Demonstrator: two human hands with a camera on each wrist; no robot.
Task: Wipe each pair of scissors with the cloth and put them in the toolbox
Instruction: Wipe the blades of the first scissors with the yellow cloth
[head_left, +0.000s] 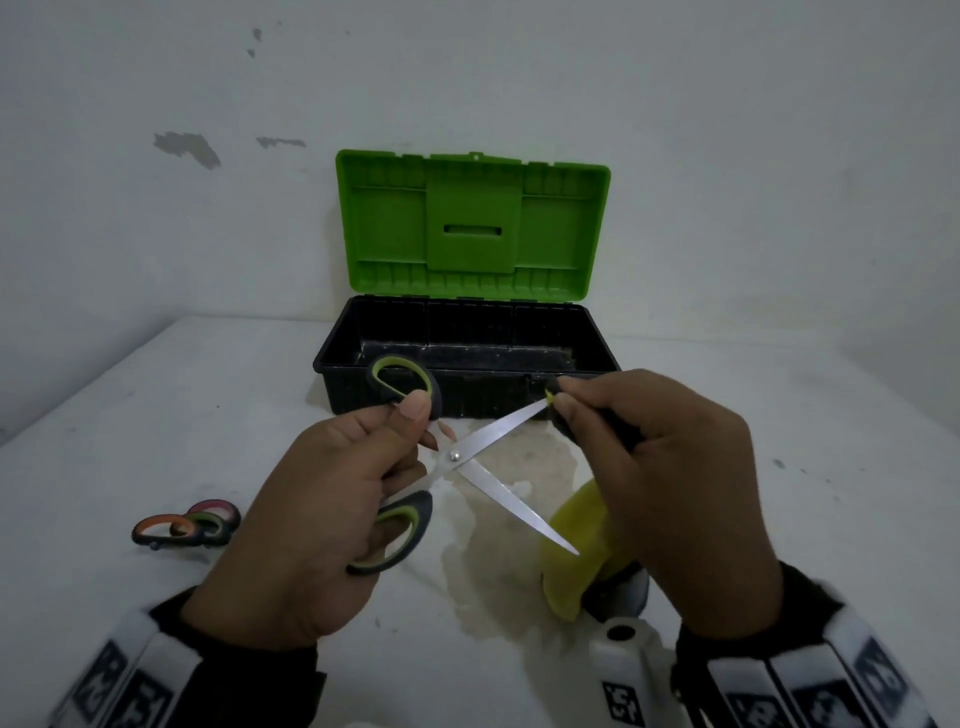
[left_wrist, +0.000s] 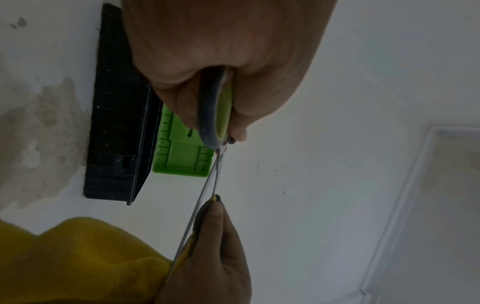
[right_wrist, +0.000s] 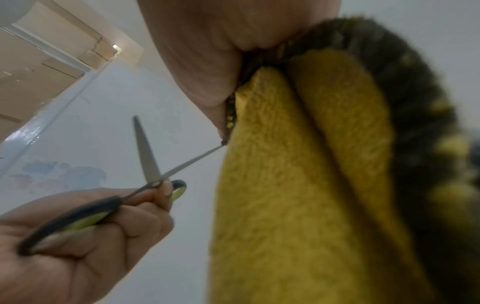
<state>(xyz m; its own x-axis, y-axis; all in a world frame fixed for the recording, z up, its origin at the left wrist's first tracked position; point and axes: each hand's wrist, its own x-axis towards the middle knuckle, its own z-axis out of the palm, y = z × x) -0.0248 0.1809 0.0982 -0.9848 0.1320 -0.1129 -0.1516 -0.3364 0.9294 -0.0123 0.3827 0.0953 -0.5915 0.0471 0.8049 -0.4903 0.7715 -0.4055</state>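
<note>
My left hand (head_left: 332, 499) grips the green-and-grey handles of a pair of scissors (head_left: 470, 454), its blades spread wide above the table. My right hand (head_left: 660, 467) pinches a yellow and dark cloth (head_left: 576, 545) around the tip of the upper blade. The rest of the cloth (right_wrist: 298, 185) hangs below that hand. The scissors (right_wrist: 148, 162) show crossed in the right wrist view; the left wrist view shows the blades (left_wrist: 207, 191) edge-on. Behind the hands stands the toolbox (head_left: 467, 358), black tray open, green lid (head_left: 470, 226) upright. Nothing shows in the visible part of the tray.
More scissors with orange, pink and green handles (head_left: 184, 525) lie on the white table at the left. A pale stain (head_left: 514, 467) marks the table under the hands. A white wall rises right behind the toolbox.
</note>
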